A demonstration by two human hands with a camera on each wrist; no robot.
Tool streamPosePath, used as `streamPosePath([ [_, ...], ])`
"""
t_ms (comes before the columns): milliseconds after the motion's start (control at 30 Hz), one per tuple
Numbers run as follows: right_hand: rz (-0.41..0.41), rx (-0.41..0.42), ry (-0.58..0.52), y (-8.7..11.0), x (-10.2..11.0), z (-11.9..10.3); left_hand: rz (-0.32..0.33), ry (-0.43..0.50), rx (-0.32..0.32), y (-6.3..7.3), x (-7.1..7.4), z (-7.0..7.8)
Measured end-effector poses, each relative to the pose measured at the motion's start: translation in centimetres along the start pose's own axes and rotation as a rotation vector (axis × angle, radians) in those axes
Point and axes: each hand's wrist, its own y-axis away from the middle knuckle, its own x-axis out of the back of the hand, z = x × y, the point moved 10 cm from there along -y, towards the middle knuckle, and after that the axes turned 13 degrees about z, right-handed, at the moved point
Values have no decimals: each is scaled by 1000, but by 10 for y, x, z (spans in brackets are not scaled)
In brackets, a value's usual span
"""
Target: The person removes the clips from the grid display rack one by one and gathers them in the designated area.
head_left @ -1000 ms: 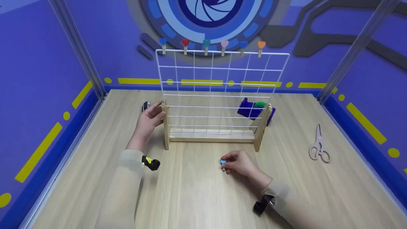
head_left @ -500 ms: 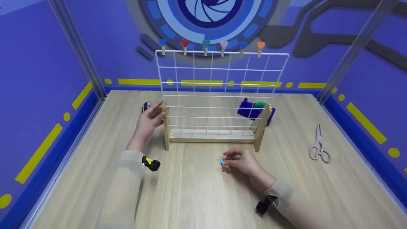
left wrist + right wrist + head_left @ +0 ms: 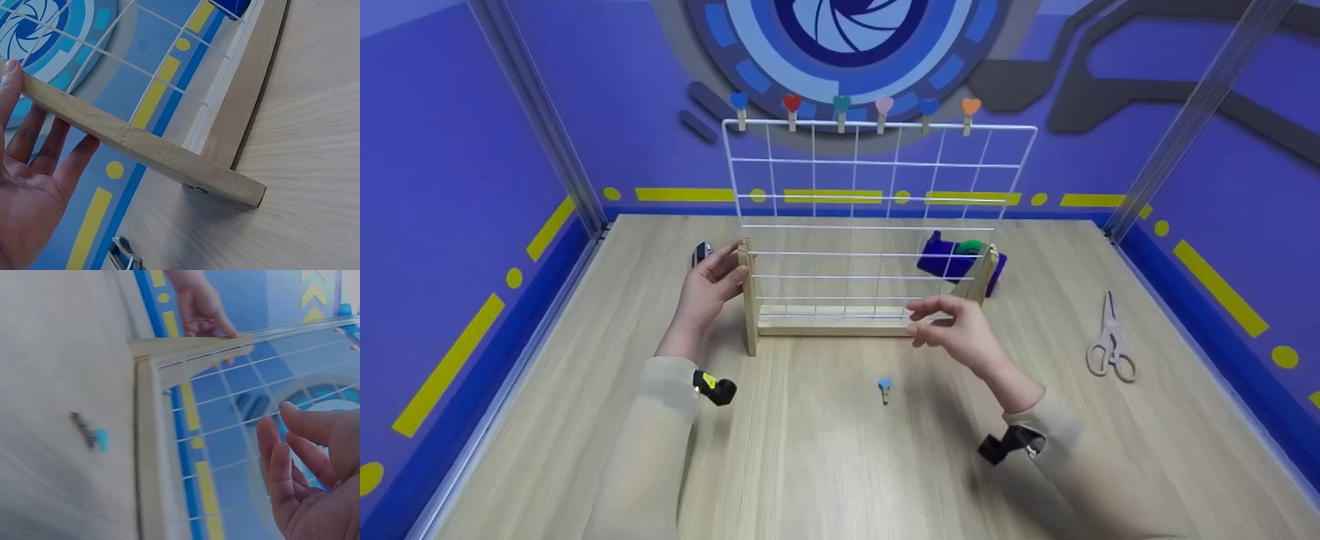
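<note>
A white wire grid in a wooden stand (image 3: 825, 328) stands upright on the table. My left hand (image 3: 705, 296) holds its left wooden post (image 3: 135, 138), the thumb on one side and fingers on the other. On the table before the stand lies a small clothespin with a light blue heart (image 3: 885, 391), touched by neither hand. My right hand (image 3: 964, 337) is raised in front of the stand's right part, fingers loosely bent and apart, with nothing in them. Along the grid's top wire several heart clothespins are clipped, among them a red one (image 3: 793, 105) and an orange one (image 3: 971, 106).
Behind the stand's right post sits a blue tape dispenser (image 3: 937, 259) with green tape. Scissors (image 3: 1111, 345) lie at the right. A small dark and silver object (image 3: 703, 253) is beyond my left hand. Blue panels enclose the table's back and sides.
The right hand has let go of the light blue heart clothespin, leaving it on the table, and moved up and right towards the stand. The left hand stays on the post.
</note>
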Motion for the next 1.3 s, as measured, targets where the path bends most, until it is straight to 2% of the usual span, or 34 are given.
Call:
streamPosePath([
  [200, 68, 55, -39, -13, 29, -35, 4, -27, 5, 1, 1, -1],
  [400, 148, 94, -185, -23, 59, -72, 5, -18, 15, 1, 0, -2],
  [667, 237, 223, -274, -37, 96, -132, 5, -17, 15, 0, -1, -3],
  [933, 295, 325, -346, -56, 123, -191, 14, -19, 32, 0, 0, -2],
  [1133, 344, 309, -391, -76, 135, -215, 15, -30, 25, -1, 1, -3],
  [1300, 332, 252, -390, -93, 134, -221, 11, -50, 25, -1, 0, -4],
])
